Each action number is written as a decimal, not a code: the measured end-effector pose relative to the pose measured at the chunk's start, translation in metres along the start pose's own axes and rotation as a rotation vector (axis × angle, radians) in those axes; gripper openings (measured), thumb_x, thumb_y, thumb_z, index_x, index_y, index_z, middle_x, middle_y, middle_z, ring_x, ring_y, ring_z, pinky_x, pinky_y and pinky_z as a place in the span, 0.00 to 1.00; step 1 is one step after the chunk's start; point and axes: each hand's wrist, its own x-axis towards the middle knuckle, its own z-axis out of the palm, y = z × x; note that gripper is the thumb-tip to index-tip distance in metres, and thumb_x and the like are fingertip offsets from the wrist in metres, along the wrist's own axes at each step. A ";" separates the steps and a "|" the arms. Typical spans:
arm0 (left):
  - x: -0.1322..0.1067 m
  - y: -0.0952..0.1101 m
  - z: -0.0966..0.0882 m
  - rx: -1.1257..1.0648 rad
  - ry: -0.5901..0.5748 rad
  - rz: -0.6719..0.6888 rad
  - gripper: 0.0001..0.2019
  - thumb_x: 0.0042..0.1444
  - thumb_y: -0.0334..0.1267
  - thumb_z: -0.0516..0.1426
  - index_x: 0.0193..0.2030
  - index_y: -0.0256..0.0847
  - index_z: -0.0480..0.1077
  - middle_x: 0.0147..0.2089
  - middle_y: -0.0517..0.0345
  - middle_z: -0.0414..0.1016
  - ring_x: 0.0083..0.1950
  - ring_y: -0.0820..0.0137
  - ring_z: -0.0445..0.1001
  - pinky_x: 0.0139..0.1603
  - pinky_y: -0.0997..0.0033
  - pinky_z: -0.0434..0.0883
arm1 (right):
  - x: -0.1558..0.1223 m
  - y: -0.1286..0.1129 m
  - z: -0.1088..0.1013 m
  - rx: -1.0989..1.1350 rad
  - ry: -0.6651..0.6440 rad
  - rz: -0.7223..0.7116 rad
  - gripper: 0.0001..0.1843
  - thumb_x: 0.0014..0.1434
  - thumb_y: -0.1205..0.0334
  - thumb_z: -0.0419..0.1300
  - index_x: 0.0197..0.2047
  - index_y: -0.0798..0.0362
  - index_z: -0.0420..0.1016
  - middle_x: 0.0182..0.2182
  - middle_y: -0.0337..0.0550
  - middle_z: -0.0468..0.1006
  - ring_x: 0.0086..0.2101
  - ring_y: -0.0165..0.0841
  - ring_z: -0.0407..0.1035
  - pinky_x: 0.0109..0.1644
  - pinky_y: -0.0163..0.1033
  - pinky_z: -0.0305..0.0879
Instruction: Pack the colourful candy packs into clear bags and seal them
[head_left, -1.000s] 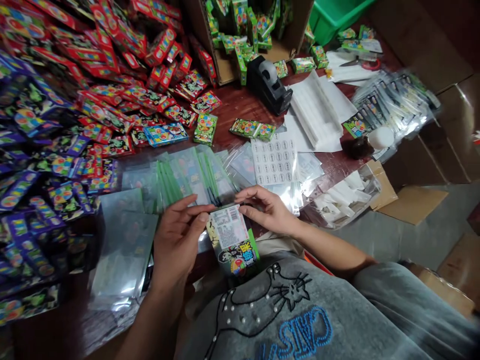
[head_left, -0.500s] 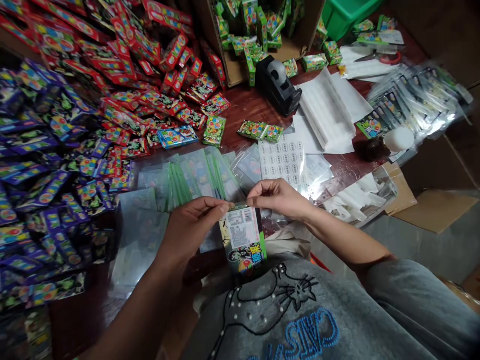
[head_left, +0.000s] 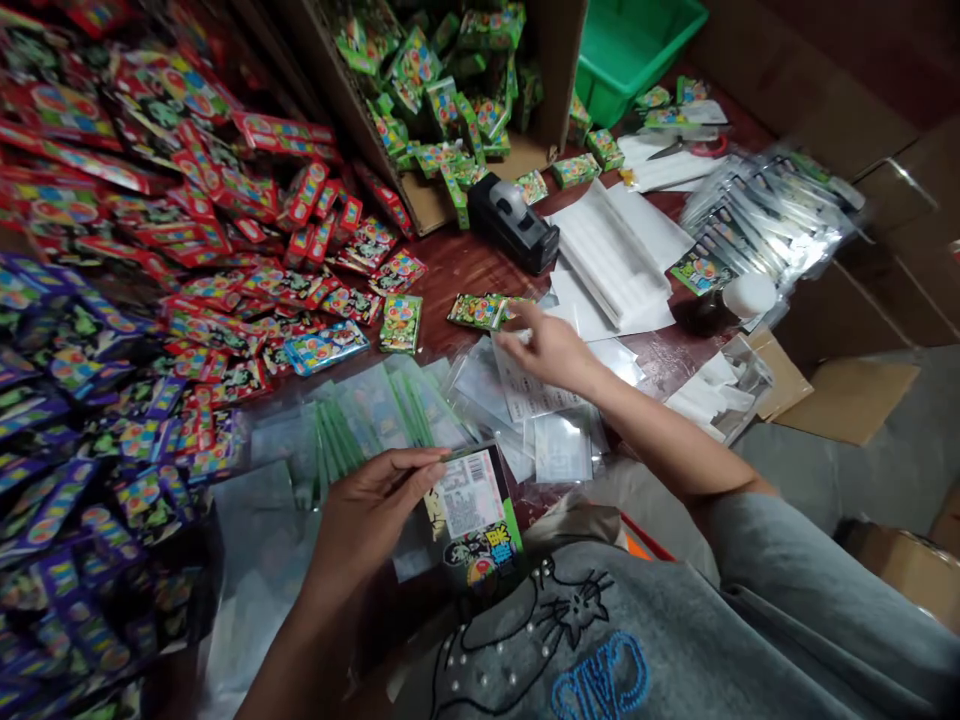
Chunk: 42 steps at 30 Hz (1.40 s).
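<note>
A black and green printed card packet (head_left: 471, 515) with a white barcode label hangs from my left hand (head_left: 386, 500), its top edge pinched between thumb and fingertips. My right hand (head_left: 551, 345) is stretched forward over a sheet of round printed stickers (head_left: 529, 395), thumb and forefinger apart, covering the sheet's upper part. Whether its fingertips touch the sheet is hard to see. Just beyond those fingertips lie small green candy boxes (head_left: 476, 309). Clear plastic sleeves with green edges (head_left: 367, 405) spread in front of my left hand.
Heaps of red boxes (head_left: 217, 180) and purple boxes (head_left: 82, 480) cover the left side. At the back stand a carton (head_left: 562, 80) of green boxes, a green bin (head_left: 637, 50) and a tape dispenser (head_left: 517, 225). A bottle with white cap (head_left: 750, 295) stands right, near packed sleeves (head_left: 780, 215).
My right hand has let go of the packet's top edge and moved forward over the sticker sheet. My left hand still holds the packet. The camera view has shifted.
</note>
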 end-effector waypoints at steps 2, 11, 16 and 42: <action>0.009 0.004 0.003 0.009 -0.037 0.027 0.27 0.45 0.68 0.74 0.34 0.46 0.82 0.47 0.47 0.90 0.52 0.52 0.87 0.58 0.54 0.83 | 0.020 -0.006 0.003 0.085 -0.080 -0.201 0.29 0.74 0.62 0.58 0.75 0.57 0.67 0.63 0.55 0.84 0.57 0.41 0.82 0.66 0.48 0.74; 0.075 0.040 0.058 0.009 -0.501 0.240 0.15 0.56 0.51 0.70 0.32 0.42 0.78 0.77 0.36 0.70 0.58 0.55 0.85 0.55 0.56 0.81 | 0.066 0.044 -0.072 -0.519 -0.171 -0.195 0.09 0.69 0.61 0.64 0.41 0.52 0.86 0.41 0.51 0.87 0.47 0.45 0.79 0.57 0.47 0.68; 0.097 0.045 0.086 0.047 -0.583 0.209 0.12 0.57 0.47 0.69 0.34 0.41 0.78 0.82 0.35 0.61 0.40 0.66 0.84 0.47 0.57 0.81 | 0.080 0.045 -0.064 -0.400 -0.193 -0.466 0.20 0.71 0.68 0.56 0.59 0.52 0.85 0.55 0.52 0.86 0.57 0.45 0.73 0.66 0.52 0.62; 0.054 0.050 0.066 0.105 -0.459 0.138 0.11 0.56 0.47 0.66 0.41 0.47 0.75 0.38 0.58 0.80 0.37 0.67 0.79 0.37 0.70 0.75 | -0.030 0.022 -0.061 0.728 -0.637 -0.215 0.26 0.66 0.61 0.69 0.63 0.52 0.67 0.38 0.35 0.78 0.35 0.27 0.72 0.39 0.34 0.69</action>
